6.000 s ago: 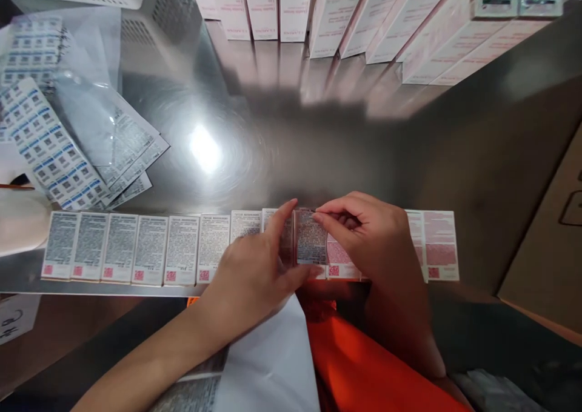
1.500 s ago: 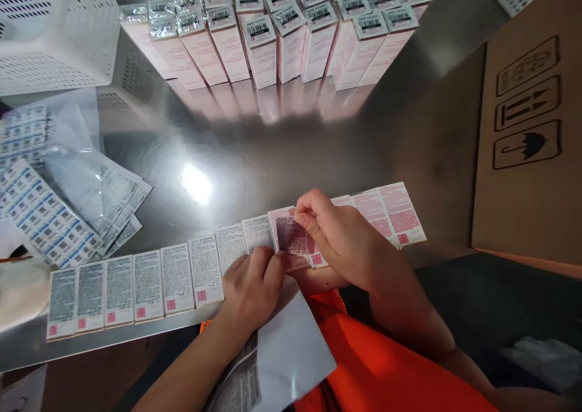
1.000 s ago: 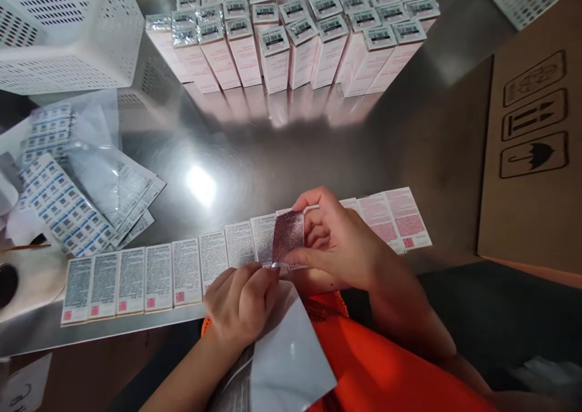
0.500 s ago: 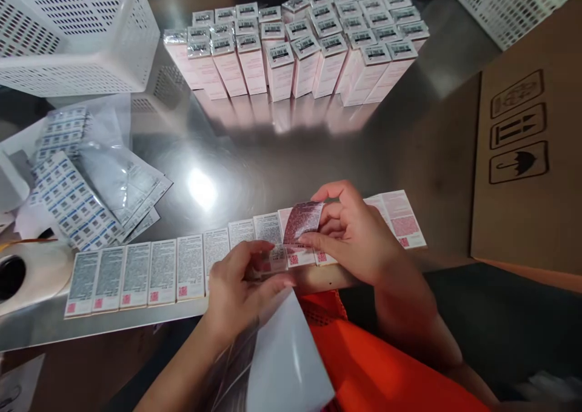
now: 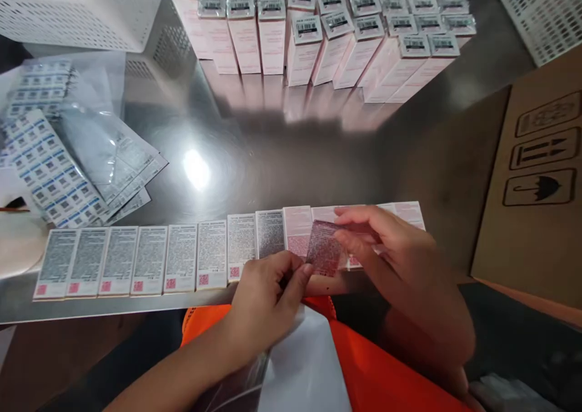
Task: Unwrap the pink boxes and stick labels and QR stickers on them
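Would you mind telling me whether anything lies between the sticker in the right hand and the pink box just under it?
Nothing visible does. The right hand holds the sticker just above the pink box, and the left hand sits beside the gap.

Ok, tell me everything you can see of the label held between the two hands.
The label is a small see-through rectangle densely printed with dark text, looking pinkish from the boxes behind. It is held tilted just above the row of flat boxes, pinched by the right hand at its right edge and the left hand at its lower left corner.
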A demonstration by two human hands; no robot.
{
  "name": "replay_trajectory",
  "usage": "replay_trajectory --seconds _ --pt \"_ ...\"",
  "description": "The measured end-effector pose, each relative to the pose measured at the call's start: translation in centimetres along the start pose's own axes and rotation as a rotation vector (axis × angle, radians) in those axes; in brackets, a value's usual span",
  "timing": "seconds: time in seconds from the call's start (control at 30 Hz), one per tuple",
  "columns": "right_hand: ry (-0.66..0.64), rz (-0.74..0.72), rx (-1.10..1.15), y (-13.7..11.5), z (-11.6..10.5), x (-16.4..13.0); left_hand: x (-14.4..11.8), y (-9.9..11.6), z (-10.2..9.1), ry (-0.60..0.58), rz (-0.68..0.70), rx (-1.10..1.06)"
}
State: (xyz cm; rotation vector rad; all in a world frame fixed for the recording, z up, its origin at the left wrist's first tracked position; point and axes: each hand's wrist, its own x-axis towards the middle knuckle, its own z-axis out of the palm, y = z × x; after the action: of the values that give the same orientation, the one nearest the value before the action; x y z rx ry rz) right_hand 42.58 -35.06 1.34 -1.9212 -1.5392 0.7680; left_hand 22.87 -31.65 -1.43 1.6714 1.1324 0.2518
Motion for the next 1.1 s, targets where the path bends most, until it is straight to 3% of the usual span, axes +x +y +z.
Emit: replay_trajectory --seconds 0.1,0.37,0.6,1.1 --pt "0.047 -0.027 -0.042 0.6 0.9 1.4 0.1 0.2 -0.1 0.017 -0.076 0.083" --pt "-0.125 0.009 -0.026 1.1 3.3 5.2 1.5 0.5 -1.3 -0.1 -0.257 0.367" --pt "-0.115 0.066 -0.06 0.7 3.7 5.3 2.6 0.8 -1.5 -0.194 -0.322 0.42" --pt "-0.049 0.076 -0.129 0.7 4.5 5.1 3.1 0.5 -1.8 -0.214 -0.311 0.38"
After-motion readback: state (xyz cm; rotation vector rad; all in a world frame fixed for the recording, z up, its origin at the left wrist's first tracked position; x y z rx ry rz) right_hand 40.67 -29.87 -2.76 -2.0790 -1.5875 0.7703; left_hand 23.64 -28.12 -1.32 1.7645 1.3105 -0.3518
